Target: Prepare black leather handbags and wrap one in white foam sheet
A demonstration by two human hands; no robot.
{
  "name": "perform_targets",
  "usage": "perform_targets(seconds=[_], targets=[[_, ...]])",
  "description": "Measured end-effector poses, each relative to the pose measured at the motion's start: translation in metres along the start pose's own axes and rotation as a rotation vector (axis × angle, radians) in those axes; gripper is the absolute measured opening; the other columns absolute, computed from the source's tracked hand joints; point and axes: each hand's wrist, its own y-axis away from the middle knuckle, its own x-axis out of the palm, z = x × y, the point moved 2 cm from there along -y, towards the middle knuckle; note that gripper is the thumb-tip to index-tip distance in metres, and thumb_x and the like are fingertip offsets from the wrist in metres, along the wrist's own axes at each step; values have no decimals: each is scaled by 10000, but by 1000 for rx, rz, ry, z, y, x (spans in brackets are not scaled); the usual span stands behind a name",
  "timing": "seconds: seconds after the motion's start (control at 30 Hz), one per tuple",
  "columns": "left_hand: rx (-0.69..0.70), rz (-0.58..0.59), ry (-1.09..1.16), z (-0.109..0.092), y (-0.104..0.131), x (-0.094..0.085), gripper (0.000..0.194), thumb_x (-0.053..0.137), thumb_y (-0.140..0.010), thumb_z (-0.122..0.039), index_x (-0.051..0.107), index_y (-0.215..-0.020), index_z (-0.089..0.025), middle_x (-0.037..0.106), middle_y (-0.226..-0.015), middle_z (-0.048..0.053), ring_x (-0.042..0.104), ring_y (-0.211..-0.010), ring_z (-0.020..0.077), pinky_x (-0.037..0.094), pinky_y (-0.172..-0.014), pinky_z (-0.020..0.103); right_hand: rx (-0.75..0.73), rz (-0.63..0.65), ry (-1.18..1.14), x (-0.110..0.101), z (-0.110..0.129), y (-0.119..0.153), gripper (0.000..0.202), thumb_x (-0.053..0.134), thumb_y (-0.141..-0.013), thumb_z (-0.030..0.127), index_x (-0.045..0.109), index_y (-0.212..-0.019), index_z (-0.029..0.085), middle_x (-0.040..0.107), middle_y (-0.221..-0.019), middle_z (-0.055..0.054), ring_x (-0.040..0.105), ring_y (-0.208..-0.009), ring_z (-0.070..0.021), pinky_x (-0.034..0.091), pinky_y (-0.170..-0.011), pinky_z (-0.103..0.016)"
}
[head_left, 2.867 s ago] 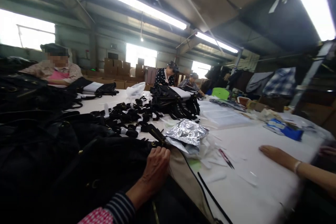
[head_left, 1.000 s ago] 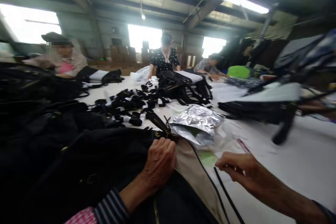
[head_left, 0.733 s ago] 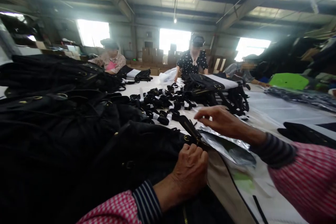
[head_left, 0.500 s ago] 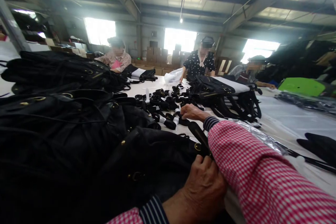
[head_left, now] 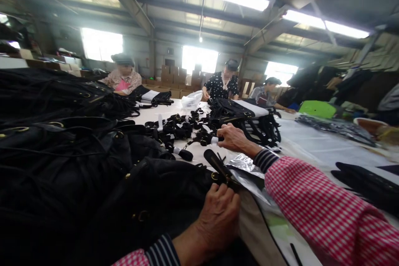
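My left hand [head_left: 220, 216] is closed on the upper edge of a black bag [head_left: 162, 187] with gold-coloured rings. The bag's beige lining [head_left: 257, 226] shows to the right of that hand, and a black strap end [head_left: 215, 162] sticks up just beyond it. Farther out, my right hand [head_left: 235, 138] pinches a rolled black strap with a white band [head_left: 214, 141]; its fingers hide part of the roll. Many more rolled black straps [head_left: 177, 126] with white bands lie in a loose heap on the white table [head_left: 195, 153].
Black bags [head_left: 56, 91] are piled at the left. Another stack of bags [head_left: 249, 116] stands beyond my right hand. Clear plastic [head_left: 246, 162] lies beside the bag, with black pieces [head_left: 368, 183] at the right. Three people sit or stand across the table, one in a dotted top [head_left: 221, 85].
My right hand has come back from the strap heap, moving right with a rolled strap. My left hand keeps its grip on the bag, and more beige lining shows. The view has turned right.
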Motion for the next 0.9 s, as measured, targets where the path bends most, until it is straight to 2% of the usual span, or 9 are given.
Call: perform_targets(seconds=[0.07,0.13,0.23,0.3,0.4,0.53,0.7,0.8,0.9], targets=[[-16,9,-1,0,-1,-1,83,555,-817,-138,548,-881,-191,621,-941,46,546,-923,231,417,-854,417,34,-45,-90,-16,-10,22,183,739,-693,256,742,-867,198,654,-1012,-72,561,-1009,-256,440,-804,-323],[-31,25,-8,-1,-2,-6,73,561,-820,-135,554,-866,-191,631,-932,41,556,-927,225,418,-852,404,87,-76,-220,-24,-18,39,169,745,-696,279,741,-829,175,667,-910,-46,587,-866,-204,435,-716,-284],[-55,39,-21,-4,-4,-16,33,566,-851,-156,566,-851,-189,647,-930,39,571,-935,220,417,-849,391,175,-129,-454,-26,-28,54,197,705,-755,338,733,-779,144,645,-710,-17,562,-672,-151,404,-585,-251],[-60,39,-29,-5,-4,-20,43,555,-874,-160,574,-848,-187,653,-929,39,578,-939,217,415,-847,385,223,-174,-606,-23,-33,56,252,676,-786,382,721,-762,135,632,-648,-14,542,-600,-133,394,-533,-242],[-67,46,-37,-5,-5,-21,55,552,-877,-156,584,-842,-183,657,-923,42,582,-936,216,415,-845,384,278,-244,-795,-13,-36,41,302,685,-775,427,676,-707,134,615,-601,-13,521,-528,-117,398,-479,-233],[-56,67,-27,-1,-5,-12,10,581,-856,-178,588,-849,-178,665,-939,52,586,-925,221,421,-828,390,309,-348,-974,-7,-27,-6,329,749,-725,452,641,-662,148,596,-582,3,527,-513,-110,428,-462,-219],[-27,21,-35,6,-5,6,35,576,-852,-203,572,-882,-185,659,-954,51,585,-931,229,428,-837,414,338,-390,-1128,-7,1,-57,232,749,-763,375,658,-809,167,645,-703,7,612,-547,-106,474,-469,-195],[-10,10,-48,7,-5,7,57,577,-847,-209,565,-901,-193,656,-958,43,581,-931,227,431,-837,411,396,-394,-1153,-6,12,-60,178,738,-784,284,640,-883,171,641,-718,15,616,-501,-97,418,-417,-173],[-7,33,-76,3,-4,-7,53,591,-847,-215,569,-890,-194,656,-943,40,582,-931,220,429,-835,390,422,-379,-1175,-17,11,-32,148,699,-821,214,627,-942,167,664,-773,-1,638,-517,-104,425,-422,-177]])
